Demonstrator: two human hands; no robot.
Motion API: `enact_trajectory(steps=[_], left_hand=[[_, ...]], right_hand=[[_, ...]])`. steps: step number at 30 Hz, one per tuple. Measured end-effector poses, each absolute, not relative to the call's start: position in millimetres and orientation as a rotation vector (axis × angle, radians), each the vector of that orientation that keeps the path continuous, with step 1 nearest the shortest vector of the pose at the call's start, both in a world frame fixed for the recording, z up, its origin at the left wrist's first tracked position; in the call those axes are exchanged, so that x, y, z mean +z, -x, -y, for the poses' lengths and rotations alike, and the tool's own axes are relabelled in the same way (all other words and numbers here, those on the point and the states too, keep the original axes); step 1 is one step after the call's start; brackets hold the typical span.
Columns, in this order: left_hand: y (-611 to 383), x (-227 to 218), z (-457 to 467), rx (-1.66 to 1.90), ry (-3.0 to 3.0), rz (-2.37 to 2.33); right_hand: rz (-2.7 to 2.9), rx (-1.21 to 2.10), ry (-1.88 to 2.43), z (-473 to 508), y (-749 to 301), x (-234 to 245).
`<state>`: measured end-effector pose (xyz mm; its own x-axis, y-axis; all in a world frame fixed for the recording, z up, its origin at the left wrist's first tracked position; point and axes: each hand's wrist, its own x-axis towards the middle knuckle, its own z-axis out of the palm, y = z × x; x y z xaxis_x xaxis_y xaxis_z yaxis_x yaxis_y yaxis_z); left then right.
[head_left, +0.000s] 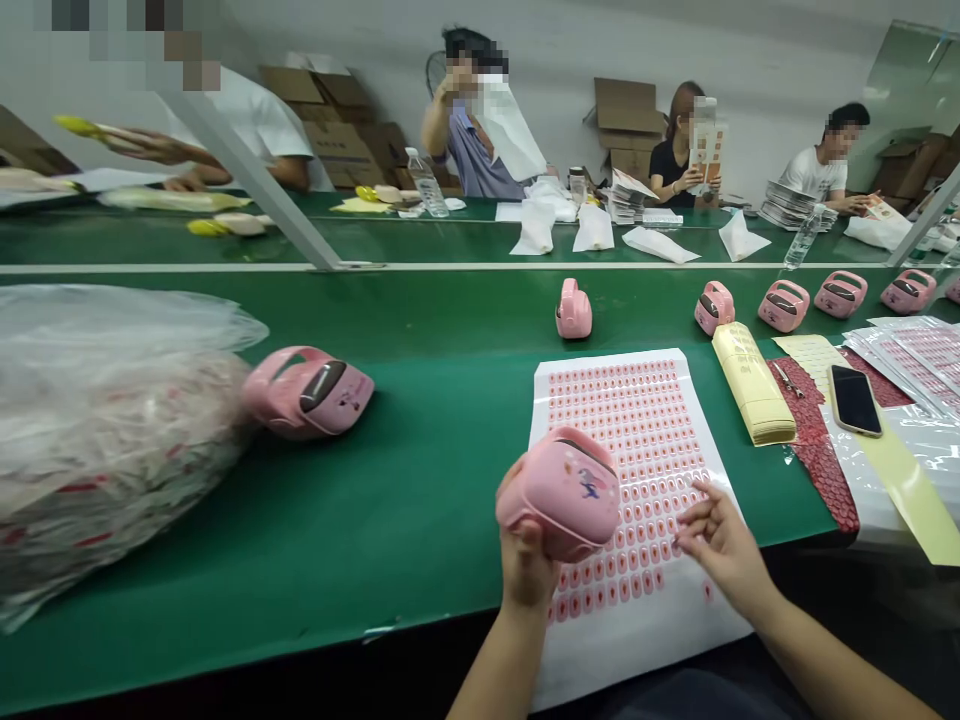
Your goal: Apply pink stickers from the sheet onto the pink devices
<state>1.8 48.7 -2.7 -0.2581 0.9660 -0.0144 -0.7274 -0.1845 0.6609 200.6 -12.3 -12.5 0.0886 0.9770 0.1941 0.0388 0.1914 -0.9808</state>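
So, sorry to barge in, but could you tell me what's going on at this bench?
A person's left hand grips a pink plastic case above a sheet of small red labels, while their right hand hovers, open, over the labels. The sheet lies on a green conveyor belt, with more pink cases lined up beyond it. Co-workers sit across the belt.

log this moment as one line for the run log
left hand holds pink plastic case | right hand over red sticker sheet | more pink cases on green conveyor belt
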Motion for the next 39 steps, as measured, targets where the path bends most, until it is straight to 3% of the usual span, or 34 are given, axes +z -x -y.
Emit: enact_trajectory(steps=[5,8,21,39], left_hand=[[-2,2,-43,1.65,-1.151,-0.894],[-4,-1,-44,1.529,-1.361,-0.876],[-3,-20,-44,1.462,-1.469,-0.818],[-2,-24,-44,1.486,-1.515,-0.832]], right_hand=[[1.198,1.098,1.011,-16,-204,59],[1.353,1.16,0.979,-27,-193,78],[1.507,1.205,1.01,-41,-174,67],[1.581,0.984,0.999,-38,-169,54]])
